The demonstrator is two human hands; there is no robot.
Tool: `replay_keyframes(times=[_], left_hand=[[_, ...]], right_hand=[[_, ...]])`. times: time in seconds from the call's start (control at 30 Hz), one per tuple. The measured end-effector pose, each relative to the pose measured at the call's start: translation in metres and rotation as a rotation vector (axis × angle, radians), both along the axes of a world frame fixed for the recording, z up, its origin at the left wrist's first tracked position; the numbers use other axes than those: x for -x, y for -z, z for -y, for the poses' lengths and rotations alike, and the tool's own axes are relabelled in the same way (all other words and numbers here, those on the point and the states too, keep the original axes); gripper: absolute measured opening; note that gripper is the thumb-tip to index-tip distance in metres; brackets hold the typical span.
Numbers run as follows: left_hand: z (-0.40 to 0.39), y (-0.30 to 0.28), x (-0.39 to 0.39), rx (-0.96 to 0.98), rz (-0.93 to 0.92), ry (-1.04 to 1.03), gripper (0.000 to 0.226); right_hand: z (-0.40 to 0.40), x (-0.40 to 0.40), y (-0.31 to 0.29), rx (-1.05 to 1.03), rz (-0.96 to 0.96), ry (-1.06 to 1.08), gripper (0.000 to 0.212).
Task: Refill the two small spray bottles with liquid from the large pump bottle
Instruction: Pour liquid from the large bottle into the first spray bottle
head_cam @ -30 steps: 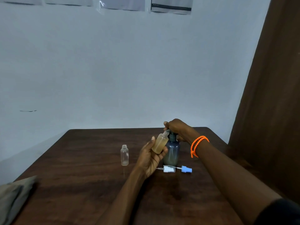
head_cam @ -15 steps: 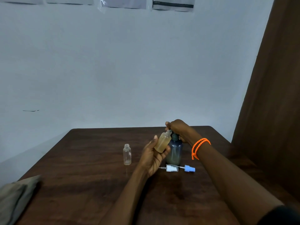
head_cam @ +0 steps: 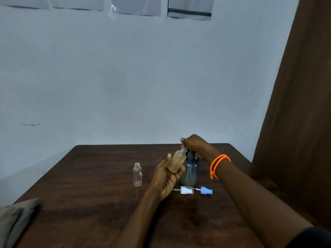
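Observation:
My left hand (head_cam: 165, 178) grips a small spray bottle (head_cam: 176, 162) holding yellowish liquid, tilted so its open neck meets the spout of the large pump bottle (head_cam: 190, 170). That dark blue-grey pump bottle stands upright on the table. My right hand (head_cam: 194, 144) rests closed over its pump head, hiding most of it. A second small bottle (head_cam: 137, 174), clear and capless, stands upright to the left, apart from both hands. Two loose spray caps lie in front of the pump bottle: a white one (head_cam: 186, 190) and a blue one (head_cam: 206, 191).
The dark wooden table (head_cam: 100, 203) ends at a pale wall behind. A brown curtain (head_cam: 295, 122) hangs at the right. A grey-brown cloth (head_cam: 14, 217) lies at the table's near left corner. An orange bead bracelet (head_cam: 218, 164) circles my right wrist.
Both hands and both bottles keep the same pose; only the view has shifted slightly. The fill level in the held bottle shows no clear difference.

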State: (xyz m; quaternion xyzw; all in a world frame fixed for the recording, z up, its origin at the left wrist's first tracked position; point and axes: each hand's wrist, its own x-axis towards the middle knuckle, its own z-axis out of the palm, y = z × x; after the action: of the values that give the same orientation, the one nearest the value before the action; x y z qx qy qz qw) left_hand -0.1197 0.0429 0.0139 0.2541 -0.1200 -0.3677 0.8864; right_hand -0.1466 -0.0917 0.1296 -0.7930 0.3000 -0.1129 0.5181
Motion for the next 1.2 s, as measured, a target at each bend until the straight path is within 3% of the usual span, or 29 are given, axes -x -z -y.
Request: replay_keyframes(times=[0.23, 0.5, 0.8, 1.0, 1.2], left_hand=[[-0.002, -0.002, 0.002, -0.014, 0.021, -0.001, 0.046], [-0.001, -0.002, 0.000, -0.022, 0.018, -0.011, 0.056], [-0.003, -0.003, 0.005, -0.029, -0.006, -0.017, 0.051], [-0.002, -0.001, 0.003, -0.048, -0.010, -0.011, 0.028], [-0.002, 0.002, 0.001, -0.021, -0.009, -0.017, 0.045]], right_hand=[[-0.001, 0.002, 0.004, -0.012, -0.002, -0.005, 0.034], [0.000, 0.001, 0.007, 0.010, 0.013, 0.002, 0.037], [-0.005, 0.006, -0.007, -0.045, -0.010, -0.008, 0.025], [-0.004, 0.003, 0.005, -0.029, 0.015, -0.006, 0.028], [-0.004, 0.005, -0.004, -0.142, 0.030, 0.004, 0.032]])
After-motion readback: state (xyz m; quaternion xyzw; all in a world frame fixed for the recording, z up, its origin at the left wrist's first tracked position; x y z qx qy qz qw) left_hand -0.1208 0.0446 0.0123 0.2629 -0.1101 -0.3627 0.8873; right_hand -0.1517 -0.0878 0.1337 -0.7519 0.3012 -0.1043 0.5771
